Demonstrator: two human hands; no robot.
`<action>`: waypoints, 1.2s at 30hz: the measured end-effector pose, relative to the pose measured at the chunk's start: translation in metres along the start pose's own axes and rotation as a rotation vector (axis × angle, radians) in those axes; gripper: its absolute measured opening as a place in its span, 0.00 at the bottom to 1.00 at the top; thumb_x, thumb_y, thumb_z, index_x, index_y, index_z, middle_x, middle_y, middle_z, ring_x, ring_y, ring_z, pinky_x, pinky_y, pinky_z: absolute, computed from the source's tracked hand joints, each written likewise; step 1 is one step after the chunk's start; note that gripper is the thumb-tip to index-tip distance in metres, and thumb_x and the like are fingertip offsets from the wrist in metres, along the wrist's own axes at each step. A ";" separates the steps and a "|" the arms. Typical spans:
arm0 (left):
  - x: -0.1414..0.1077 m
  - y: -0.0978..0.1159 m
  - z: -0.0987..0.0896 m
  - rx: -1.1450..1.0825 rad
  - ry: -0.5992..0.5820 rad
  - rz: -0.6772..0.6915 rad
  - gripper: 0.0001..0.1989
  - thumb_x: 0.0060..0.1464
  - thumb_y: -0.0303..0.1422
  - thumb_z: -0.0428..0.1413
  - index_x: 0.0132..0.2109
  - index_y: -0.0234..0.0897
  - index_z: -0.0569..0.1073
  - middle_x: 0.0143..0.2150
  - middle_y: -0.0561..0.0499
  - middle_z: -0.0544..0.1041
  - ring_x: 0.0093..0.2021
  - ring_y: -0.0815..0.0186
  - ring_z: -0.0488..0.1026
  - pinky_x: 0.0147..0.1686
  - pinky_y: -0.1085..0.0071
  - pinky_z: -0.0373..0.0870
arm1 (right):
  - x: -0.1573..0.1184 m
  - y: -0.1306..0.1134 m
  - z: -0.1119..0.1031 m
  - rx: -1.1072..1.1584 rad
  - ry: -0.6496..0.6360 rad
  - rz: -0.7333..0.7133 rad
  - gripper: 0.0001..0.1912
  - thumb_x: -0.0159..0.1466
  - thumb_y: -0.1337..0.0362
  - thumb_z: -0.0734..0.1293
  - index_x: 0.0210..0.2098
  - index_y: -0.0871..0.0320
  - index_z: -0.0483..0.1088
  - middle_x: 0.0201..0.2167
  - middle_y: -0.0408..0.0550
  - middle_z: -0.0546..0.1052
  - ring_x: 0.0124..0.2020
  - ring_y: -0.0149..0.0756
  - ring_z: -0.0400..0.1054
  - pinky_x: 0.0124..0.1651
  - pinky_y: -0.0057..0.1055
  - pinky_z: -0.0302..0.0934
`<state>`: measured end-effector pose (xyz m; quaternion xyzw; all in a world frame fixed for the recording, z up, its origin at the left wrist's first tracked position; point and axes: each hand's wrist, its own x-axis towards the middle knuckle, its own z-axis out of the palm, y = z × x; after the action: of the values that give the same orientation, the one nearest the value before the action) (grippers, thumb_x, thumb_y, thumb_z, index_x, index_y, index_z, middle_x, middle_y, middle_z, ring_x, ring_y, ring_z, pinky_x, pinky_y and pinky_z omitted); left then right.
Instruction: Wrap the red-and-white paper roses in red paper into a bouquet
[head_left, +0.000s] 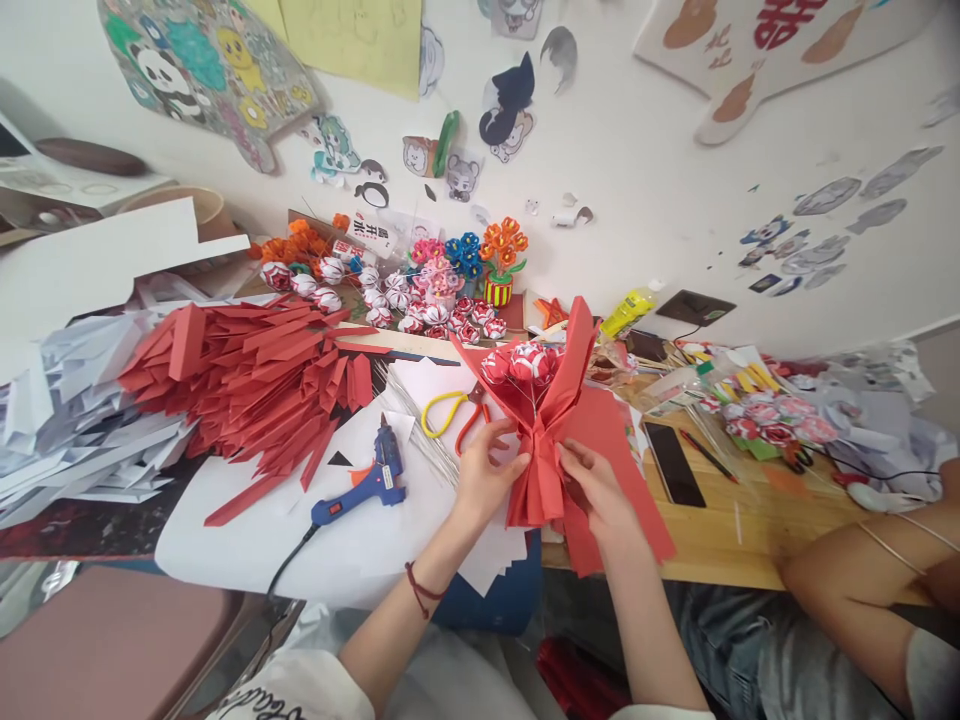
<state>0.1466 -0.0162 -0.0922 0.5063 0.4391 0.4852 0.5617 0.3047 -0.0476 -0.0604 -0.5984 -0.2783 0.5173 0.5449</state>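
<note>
Paper wrap (pixel 541 465), red and folded, holds red-and-white flowers (pixel 531 362) right of the glue gun (pixel 387 472). The left hand (pixel 486 468), half curled, grips one side of its waist; the right hand (pixel 597 486) pinches the other. Squeeze gently and evenly, so folds stay neat.

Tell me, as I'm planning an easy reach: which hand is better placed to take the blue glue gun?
Probably the left hand: it is nearer the blue glue gun, while the right hand is across the red paper wrap from it. Both hands are on the wrap, though.
</note>
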 end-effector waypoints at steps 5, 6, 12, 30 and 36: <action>0.002 0.029 0.000 -0.006 -0.038 0.148 0.19 0.55 0.34 0.61 0.54 0.42 0.72 0.55 0.44 0.76 0.54 0.57 0.73 0.49 0.62 0.69 | -0.003 -0.023 0.005 0.052 -0.083 -0.026 0.22 0.47 0.59 0.79 0.41 0.56 0.77 0.42 0.49 0.81 0.39 0.39 0.76 0.40 0.30 0.71; 0.003 0.034 0.000 -0.033 -0.048 0.167 0.19 0.56 0.35 0.61 0.55 0.43 0.72 0.55 0.44 0.76 0.55 0.57 0.73 0.51 0.62 0.69 | -0.003 -0.026 0.007 0.056 -0.102 -0.046 0.23 0.48 0.59 0.79 0.42 0.55 0.76 0.44 0.50 0.80 0.41 0.40 0.76 0.40 0.30 0.71; 0.013 0.054 -0.008 -0.278 -0.107 0.231 0.24 0.52 0.35 0.65 0.55 0.42 0.71 0.59 0.44 0.72 0.55 0.56 0.74 0.55 0.60 0.68 | -0.001 -0.027 0.021 0.133 -0.152 -0.147 0.20 0.51 0.53 0.77 0.41 0.52 0.77 0.40 0.47 0.81 0.35 0.37 0.75 0.34 0.30 0.68; 0.003 0.085 -0.026 -0.486 -0.311 0.098 0.31 0.55 0.37 0.63 0.63 0.40 0.66 0.57 0.41 0.76 0.53 0.53 0.76 0.54 0.56 0.72 | -0.012 -0.023 0.047 0.209 -0.224 -0.272 0.19 0.54 0.53 0.76 0.43 0.54 0.78 0.44 0.50 0.81 0.43 0.43 0.76 0.48 0.38 0.70; 0.000 0.079 -0.027 -0.542 -0.263 0.086 0.35 0.53 0.38 0.65 0.66 0.40 0.64 0.57 0.40 0.76 0.54 0.51 0.75 0.53 0.57 0.73 | -0.028 -0.032 0.050 0.166 -0.286 -0.308 0.19 0.58 0.52 0.74 0.45 0.54 0.78 0.46 0.52 0.80 0.44 0.44 0.76 0.45 0.36 0.71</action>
<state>0.1119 -0.0114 -0.0167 0.4145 0.1951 0.5383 0.7073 0.2574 -0.0462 -0.0156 -0.4226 -0.3974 0.5288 0.6195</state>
